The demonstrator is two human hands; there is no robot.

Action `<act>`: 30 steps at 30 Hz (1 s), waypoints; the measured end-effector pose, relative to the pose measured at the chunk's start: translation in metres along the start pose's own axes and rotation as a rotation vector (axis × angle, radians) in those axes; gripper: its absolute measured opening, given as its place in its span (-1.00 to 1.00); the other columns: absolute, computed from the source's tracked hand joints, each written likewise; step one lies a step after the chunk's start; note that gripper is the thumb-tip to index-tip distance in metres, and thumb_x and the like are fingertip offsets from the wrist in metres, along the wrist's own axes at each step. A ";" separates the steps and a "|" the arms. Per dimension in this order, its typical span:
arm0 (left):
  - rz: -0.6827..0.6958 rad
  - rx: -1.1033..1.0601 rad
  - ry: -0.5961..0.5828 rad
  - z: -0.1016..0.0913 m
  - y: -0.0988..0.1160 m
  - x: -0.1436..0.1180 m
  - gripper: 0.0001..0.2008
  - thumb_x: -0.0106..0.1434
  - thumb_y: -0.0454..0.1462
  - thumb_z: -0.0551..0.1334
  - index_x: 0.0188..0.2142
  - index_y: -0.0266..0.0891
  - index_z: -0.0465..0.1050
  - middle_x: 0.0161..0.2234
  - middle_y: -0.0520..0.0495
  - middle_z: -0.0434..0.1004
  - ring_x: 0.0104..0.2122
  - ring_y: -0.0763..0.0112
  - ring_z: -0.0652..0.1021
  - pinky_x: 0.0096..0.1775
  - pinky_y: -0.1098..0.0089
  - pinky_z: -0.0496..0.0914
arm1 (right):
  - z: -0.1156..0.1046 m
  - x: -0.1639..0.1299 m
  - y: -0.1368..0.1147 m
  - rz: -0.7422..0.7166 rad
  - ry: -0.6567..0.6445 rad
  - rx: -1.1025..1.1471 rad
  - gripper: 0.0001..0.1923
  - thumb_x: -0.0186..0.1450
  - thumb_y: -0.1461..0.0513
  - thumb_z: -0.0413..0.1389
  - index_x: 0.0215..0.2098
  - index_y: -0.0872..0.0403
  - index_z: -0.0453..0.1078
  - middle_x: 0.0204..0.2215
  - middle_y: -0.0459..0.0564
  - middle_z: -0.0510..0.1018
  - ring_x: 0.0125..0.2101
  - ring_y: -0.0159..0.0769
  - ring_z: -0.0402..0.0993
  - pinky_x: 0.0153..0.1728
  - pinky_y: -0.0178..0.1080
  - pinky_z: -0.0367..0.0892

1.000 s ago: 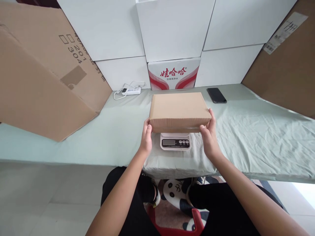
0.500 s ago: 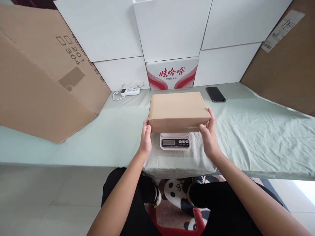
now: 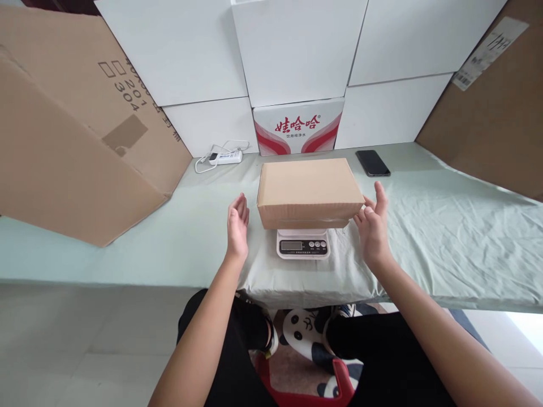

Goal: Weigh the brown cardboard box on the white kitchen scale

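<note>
- Closest to the person, near the front edge of the table (image 3: pixel 127 254) with its pale green cloth, sits a small white scale (image 3: pixel 302 244). It has a little screen and three round buttons; the writing under them is too small to read.
- A flat brown box (image 3: pixel 309 189) sits on top of the scale. It is shut and has no writing on it that I can see.
- The left hand (image 3: pixel 237 227) is spread flat and holds nothing. It is just beside the left end of the box, with a gap between them.
- The right hand (image 3: pixel 373 226) is spread too and holds nothing. Its fingertips are right at the right front corner of the box; I cannot tell if they touch it.
- Farther back, a black phone (image 3: pixel 373 163) lies flat toward the back edge, to the right of the box.
- A white power strip (image 3: pixel 227 156) with its cord lies at the back edge on the left.
- Behind the table stands a white carton (image 3: pixel 298 125) with red Chinese letters and red swooshes, among plain white boxes (image 3: pixel 297 51).
- On the left leans a big brown cardboard sheet (image 3: pixel 72 130) that reads "201" and "304".
- On the right, another cardboard sheet (image 3: pixel 492 107) has a white label (image 3: pixel 487 53) too small to read.
</note>
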State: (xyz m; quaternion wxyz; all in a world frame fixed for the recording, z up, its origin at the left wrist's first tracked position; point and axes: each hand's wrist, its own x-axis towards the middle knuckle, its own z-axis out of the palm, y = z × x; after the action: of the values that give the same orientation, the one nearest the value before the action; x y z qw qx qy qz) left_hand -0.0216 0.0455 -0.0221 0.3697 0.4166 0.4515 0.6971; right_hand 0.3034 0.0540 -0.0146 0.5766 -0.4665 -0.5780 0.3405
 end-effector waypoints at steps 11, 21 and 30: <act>-0.008 0.009 -0.029 0.001 0.002 -0.004 -0.26 0.41 0.39 0.17 0.32 0.07 0.52 0.63 -0.13 0.24 0.65 0.02 0.21 0.58 -0.02 0.22 | 0.007 0.001 -0.010 0.127 0.064 0.136 -0.11 0.44 -0.21 0.10 0.63 -0.39 -0.09 0.53 0.07 0.30 0.61 0.12 0.19 0.57 0.49 0.13; 0.029 0.038 -0.080 0.007 0.000 -0.012 -0.28 0.45 0.36 0.16 0.36 0.05 0.50 0.65 -0.14 0.21 0.64 0.00 0.23 0.60 -0.06 0.18 | 0.005 0.004 -0.003 0.096 0.062 0.100 -0.12 0.43 -0.24 0.11 0.62 -0.44 -0.07 0.53 0.03 0.33 0.60 0.13 0.21 0.57 0.51 0.13; 0.030 0.021 -0.097 0.010 0.000 -0.014 -0.27 0.44 0.35 0.21 0.38 0.04 0.48 0.64 -0.15 0.22 0.64 -0.04 0.23 0.61 -0.10 0.14 | 0.003 0.006 -0.003 0.083 0.065 0.133 -0.16 0.45 -0.21 0.09 0.61 -0.40 -0.04 0.56 0.05 0.29 0.58 0.15 0.25 0.56 0.52 0.15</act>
State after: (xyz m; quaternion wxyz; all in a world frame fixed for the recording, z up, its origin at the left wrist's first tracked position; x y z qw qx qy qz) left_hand -0.0075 0.0361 -0.0231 0.3763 0.4604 0.4342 0.6767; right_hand 0.3006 0.0588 -0.0102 0.6102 -0.4616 -0.5153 0.3862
